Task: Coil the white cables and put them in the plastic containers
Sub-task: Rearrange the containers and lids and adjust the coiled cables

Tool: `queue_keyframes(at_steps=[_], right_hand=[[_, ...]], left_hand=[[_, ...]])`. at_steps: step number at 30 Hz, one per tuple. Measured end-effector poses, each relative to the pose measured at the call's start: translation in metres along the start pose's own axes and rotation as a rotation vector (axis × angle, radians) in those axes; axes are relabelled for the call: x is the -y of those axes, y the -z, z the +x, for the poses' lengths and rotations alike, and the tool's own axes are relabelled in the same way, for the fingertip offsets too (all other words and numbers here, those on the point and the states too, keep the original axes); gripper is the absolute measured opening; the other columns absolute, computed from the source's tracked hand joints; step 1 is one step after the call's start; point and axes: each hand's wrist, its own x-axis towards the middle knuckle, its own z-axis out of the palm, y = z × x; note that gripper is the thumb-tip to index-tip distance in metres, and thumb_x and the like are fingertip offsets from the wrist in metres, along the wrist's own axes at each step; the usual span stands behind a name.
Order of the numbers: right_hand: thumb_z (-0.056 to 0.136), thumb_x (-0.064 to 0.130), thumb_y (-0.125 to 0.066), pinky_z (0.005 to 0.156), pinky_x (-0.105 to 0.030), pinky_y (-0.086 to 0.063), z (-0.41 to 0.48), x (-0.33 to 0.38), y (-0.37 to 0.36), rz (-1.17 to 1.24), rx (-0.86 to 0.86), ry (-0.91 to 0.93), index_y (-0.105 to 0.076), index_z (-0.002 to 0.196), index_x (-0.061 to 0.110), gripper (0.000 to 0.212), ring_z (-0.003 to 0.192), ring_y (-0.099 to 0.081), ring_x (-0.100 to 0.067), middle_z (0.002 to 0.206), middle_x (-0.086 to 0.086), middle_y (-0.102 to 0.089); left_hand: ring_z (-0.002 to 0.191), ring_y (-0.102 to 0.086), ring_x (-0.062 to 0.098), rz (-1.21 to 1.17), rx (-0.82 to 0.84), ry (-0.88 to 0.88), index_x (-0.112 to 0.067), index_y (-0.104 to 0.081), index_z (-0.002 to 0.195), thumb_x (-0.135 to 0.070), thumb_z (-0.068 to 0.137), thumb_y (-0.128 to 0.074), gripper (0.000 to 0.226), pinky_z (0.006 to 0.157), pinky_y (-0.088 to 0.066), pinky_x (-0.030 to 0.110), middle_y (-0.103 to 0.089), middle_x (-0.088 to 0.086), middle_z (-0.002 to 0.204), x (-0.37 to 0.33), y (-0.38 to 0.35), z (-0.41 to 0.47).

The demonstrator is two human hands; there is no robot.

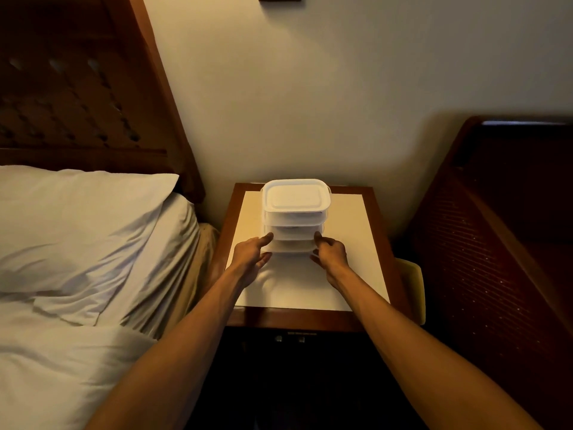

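Room: a dim bedroom is seen, with a cream wall (310, 88) behind and a dark wooden headboard (77, 88) at the left.
Surface: a nightstand (356, 231) with a pale top framed in brown wood is set against the wall, between the bed and a dark wooden cabinet (496, 228).
Bed: a white pillow (77, 228) is laid below the headboard, near the nightstand.
Containers: a stack of plastic containers (296, 206) (several tiers, lidded, milky white) is stood upright at the back middle of the nightstand top; what is inside cannot be told.
Left hand (252, 256): the bottom of the stack is gripped at its left side, with the thumb set above and the fingers reached below.
Right hand (330, 252): the bottom of the stack is gripped at its right side, with the thumb laid against the wall and the fingers curled under the edge.
Contact: whether the stack is rested on the top or raised off it cannot be told.
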Motion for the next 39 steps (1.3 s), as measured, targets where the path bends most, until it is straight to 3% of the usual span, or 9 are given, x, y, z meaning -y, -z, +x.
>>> queue_keyframes(at_steps=[4, 10, 13, 19, 22, 24, 27, 30, 39], right_hand=[[0.098, 0.033, -0.055, 0.089, -0.04, -0.057, 0.026, 0.013, -0.004, 0.008, -0.003, -0.037, -0.061, 0.1, 0.014, 0.02, 0.094, -0.062, -0.026, 0.108, -0.009, -0.063], [0.097, 0.031, -0.057, 0.086, -0.04, -0.058, 0.068, 0.035, -0.029, -0.011, 0.024, -0.057, -0.06, 0.095, 0.013, 0.018, 0.103, -0.062, -0.03, 0.111, -0.011, -0.063], [0.097, 0.033, -0.057, 0.09, -0.043, -0.056, 0.091, 0.044, -0.05, -0.046, 0.039, -0.053, -0.06, 0.094, 0.013, 0.02, 0.098, -0.063, -0.028, 0.108, -0.01, -0.064], [0.095, 0.038, -0.057, 0.09, -0.046, -0.056, 0.138, 0.059, -0.097, -0.066, 0.046, -0.032, -0.06, 0.094, 0.014, 0.025, 0.1, -0.065, -0.033, 0.096, -0.008, -0.064], [0.094, 0.039, -0.058, 0.072, -0.039, -0.058, 0.16, 0.067, -0.118, -0.083, 0.046, -0.024, -0.063, 0.106, 0.009, 0.033, 0.088, -0.066, -0.029, 0.102, -0.012, -0.068], [0.094, 0.038, -0.059, 0.073, -0.042, -0.057, 0.171, 0.072, -0.13, -0.073, 0.062, -0.007, -0.062, 0.113, 0.007, 0.037, 0.083, -0.065, -0.025, 0.105, -0.012, -0.067], [0.095, 0.037, -0.058, 0.085, -0.044, -0.057, 0.185, 0.075, -0.142, -0.018, 0.084, -0.01, -0.06, 0.118, 0.007, 0.038, 0.084, -0.065, -0.022, 0.107, -0.008, -0.065], [0.095, 0.039, -0.058, 0.088, -0.044, -0.056, 0.192, 0.076, -0.148, -0.001, 0.099, -0.022, -0.057, 0.125, 0.008, 0.043, 0.081, -0.064, -0.017, 0.114, -0.008, -0.064], [0.096, 0.04, -0.057, 0.091, -0.046, -0.055, 0.191, 0.079, -0.15, 0.032, 0.097, -0.033, -0.051, 0.133, 0.009, 0.048, 0.081, -0.061, -0.015, 0.122, -0.006, -0.06]], left_hand=[[0.127, -0.049, 0.037, 0.035, -0.033, 0.01, -0.006, -0.058, 0.103, -0.014, 0.088, -0.072, 0.022, 0.102, -0.05, 0.042, -0.046, 0.015, 0.142, -0.015, -0.013, 0.024], [0.121, -0.054, 0.034, 0.053, -0.09, 0.024, -0.004, -0.049, 0.133, -0.018, 0.089, -0.071, 0.051, 0.089, -0.053, 0.034, -0.044, 0.012, 0.146, -0.043, -0.018, 0.067], [0.117, -0.055, 0.033, 0.048, -0.113, 0.006, -0.005, -0.049, 0.134, -0.018, 0.091, -0.068, 0.049, 0.089, -0.053, 0.035, -0.046, 0.011, 0.142, -0.06, -0.014, 0.092], [0.092, -0.059, 0.023, 0.059, -0.182, -0.061, -0.006, -0.059, 0.115, -0.017, 0.093, -0.066, 0.027, 0.065, -0.051, 0.028, -0.059, 0.005, 0.108, -0.093, -0.005, 0.144], [0.048, -0.045, 0.011, 0.046, -0.203, -0.07, -0.004, -0.062, 0.094, -0.018, 0.09, -0.069, 0.017, 0.049, -0.036, 0.026, -0.056, 0.003, 0.067, -0.106, 0.001, 0.169], [0.036, -0.031, 0.01, 0.033, -0.234, -0.066, -0.004, -0.059, 0.08, -0.019, 0.089, -0.071, 0.021, 0.054, -0.034, 0.03, -0.042, 0.005, 0.059, -0.113, 0.006, 0.185], [0.029, -0.03, 0.008, 0.019, -0.211, -0.082, -0.005, -0.054, 0.071, -0.02, 0.09, -0.07, 0.028, 0.062, -0.039, 0.033, -0.037, 0.001, 0.042, -0.122, 0.01, 0.201], [0.03, -0.032, 0.006, 0.002, -0.195, -0.09, -0.005, -0.058, 0.077, -0.019, 0.091, -0.068, 0.023, 0.066, -0.041, 0.031, -0.038, -0.003, 0.037, -0.126, 0.01, 0.208], [0.058, -0.048, 0.013, 0.045, -0.199, -0.108, -0.004, -0.062, 0.107, -0.026, 0.091, -0.069, 0.028, 0.066, -0.049, 0.028, -0.055, 0.006, 0.071, -0.127, 0.012, 0.217]])
